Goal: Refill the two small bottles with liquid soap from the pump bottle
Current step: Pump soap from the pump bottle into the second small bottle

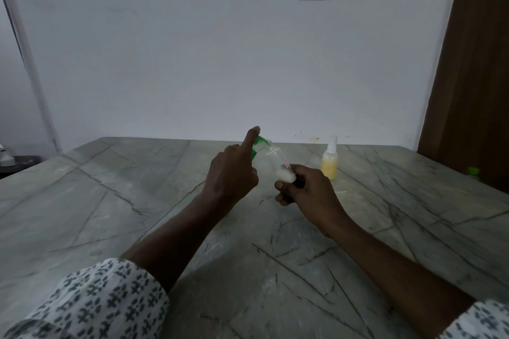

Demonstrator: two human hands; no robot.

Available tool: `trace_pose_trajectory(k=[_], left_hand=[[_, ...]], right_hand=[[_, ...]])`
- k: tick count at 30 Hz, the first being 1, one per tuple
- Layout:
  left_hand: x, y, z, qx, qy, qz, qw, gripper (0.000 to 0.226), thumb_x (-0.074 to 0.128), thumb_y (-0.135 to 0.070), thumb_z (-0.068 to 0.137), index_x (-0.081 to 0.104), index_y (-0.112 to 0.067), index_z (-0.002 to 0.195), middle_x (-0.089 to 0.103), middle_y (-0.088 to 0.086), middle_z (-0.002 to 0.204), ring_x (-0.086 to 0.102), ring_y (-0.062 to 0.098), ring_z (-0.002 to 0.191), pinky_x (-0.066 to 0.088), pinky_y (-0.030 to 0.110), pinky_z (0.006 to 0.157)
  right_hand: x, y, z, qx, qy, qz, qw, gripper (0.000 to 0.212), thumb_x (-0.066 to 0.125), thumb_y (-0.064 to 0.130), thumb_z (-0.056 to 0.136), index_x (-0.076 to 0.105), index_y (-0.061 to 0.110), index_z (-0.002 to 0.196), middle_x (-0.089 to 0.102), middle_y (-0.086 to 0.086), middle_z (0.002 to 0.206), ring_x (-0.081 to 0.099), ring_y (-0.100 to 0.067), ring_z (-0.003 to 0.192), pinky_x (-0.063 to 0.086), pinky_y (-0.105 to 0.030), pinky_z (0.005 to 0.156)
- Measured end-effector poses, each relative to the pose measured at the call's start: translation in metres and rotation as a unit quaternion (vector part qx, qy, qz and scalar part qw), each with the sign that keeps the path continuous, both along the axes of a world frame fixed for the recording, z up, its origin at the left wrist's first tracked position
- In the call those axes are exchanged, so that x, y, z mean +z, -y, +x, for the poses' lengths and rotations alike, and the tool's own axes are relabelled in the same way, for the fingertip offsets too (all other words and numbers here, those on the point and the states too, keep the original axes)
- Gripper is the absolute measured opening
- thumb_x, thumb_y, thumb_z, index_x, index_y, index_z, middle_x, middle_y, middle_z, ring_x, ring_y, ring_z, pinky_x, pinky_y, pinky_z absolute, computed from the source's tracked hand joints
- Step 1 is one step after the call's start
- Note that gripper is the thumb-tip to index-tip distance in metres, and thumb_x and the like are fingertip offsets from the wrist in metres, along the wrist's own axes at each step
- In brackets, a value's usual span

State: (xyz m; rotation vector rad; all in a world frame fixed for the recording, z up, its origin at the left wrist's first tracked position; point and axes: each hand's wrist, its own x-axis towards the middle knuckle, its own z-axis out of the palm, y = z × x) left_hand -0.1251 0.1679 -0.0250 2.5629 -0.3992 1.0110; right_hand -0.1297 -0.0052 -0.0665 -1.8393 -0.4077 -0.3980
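A person's left hand wraps the pump bottle just above the table, forefinger laid on the green pump head, apparently to press soap out. The right hand curls its fingers round the base of a small bottle, tilted so its mouth meets the nozzle; white soap sits at its bottom. A second small bottle, yellow-filled and with its spray top on, stands just behind. A green cap lies near the right edge; room to move looks widest on the left.
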Motion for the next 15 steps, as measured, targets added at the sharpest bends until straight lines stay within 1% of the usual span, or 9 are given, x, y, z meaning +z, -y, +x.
trace_pose_trajectory(k=[2,6,8,10,13,15], left_hand=[[-0.0006,0.0014,0.0001,0.01,-0.004,0.014,1.0,0.091,0.065,-0.005,0.078,0.021,-0.026,0.154,0.066,0.008,0.083,0.056,0.021,0.06,0.049,0.032,0.053],[0.0,0.0009,0.0011,0.017,0.007,0.013,1.0,0.091,0.066,-0.005,0.078,0.021,-0.028,0.154,0.067,0.008,0.083,0.053,0.021,0.06,0.038,0.027,0.052],[0.0011,0.001,0.0017,0.013,0.006,0.008,1.0,0.088,0.065,-0.005,0.08,0.023,-0.029,0.153,0.067,0.009,0.085,0.054,0.023,0.062,0.043,0.031,0.053],[0.0015,0.0018,0.0018,0.003,0.002,0.001,1.0,0.082,0.063,-0.003,0.081,0.028,-0.028,0.151,0.068,0.01,0.088,0.058,0.026,0.065,0.052,0.036,0.059],[0.0015,0.0007,0.0014,-0.004,0.004,-0.006,1.0,0.07,0.062,-0.002,0.083,0.037,-0.022,0.146,0.07,0.012,0.094,0.06,0.024,0.067,0.053,0.034,0.062],[0.0012,0.0002,0.0009,-0.007,0.005,-0.013,1.0,0.066,0.063,-0.002,0.083,0.04,-0.019,0.143,0.071,0.013,0.097,0.06,0.023,0.068,0.054,0.035,0.063]], right_hand=[[0.0005,0.0009,-0.0002,-0.003,-0.003,-0.005,1.0,0.033,0.07,0.01,0.088,0.064,0.004,0.12,0.075,-0.008,0.082,0.074,-0.015,0.066,0.062,-0.032,0.071],[0.0016,0.0006,0.0,-0.007,-0.004,0.006,1.0,0.036,0.069,0.009,0.089,0.06,0.004,0.124,0.075,-0.01,0.088,0.074,-0.019,0.072,0.062,-0.04,0.078],[0.0018,0.0014,0.001,-0.003,-0.004,0.01,1.0,0.031,0.069,0.008,0.089,0.062,0.002,0.119,0.074,-0.01,0.086,0.075,-0.022,0.074,0.061,-0.043,0.08],[0.0011,0.0024,0.0013,-0.004,-0.003,0.003,1.0,0.027,0.07,0.009,0.088,0.065,0.001,0.114,0.075,-0.011,0.083,0.075,-0.021,0.073,0.062,-0.042,0.079],[-0.0002,0.0028,0.0009,-0.001,-0.001,0.002,1.0,0.027,0.071,0.008,0.088,0.066,0.001,0.113,0.076,-0.01,0.081,0.075,-0.018,0.07,0.062,-0.034,0.074],[0.0001,0.0027,0.0007,0.001,0.003,0.006,1.0,0.027,0.07,0.007,0.088,0.066,0.002,0.114,0.076,-0.01,0.081,0.075,-0.018,0.071,0.062,-0.036,0.075]])
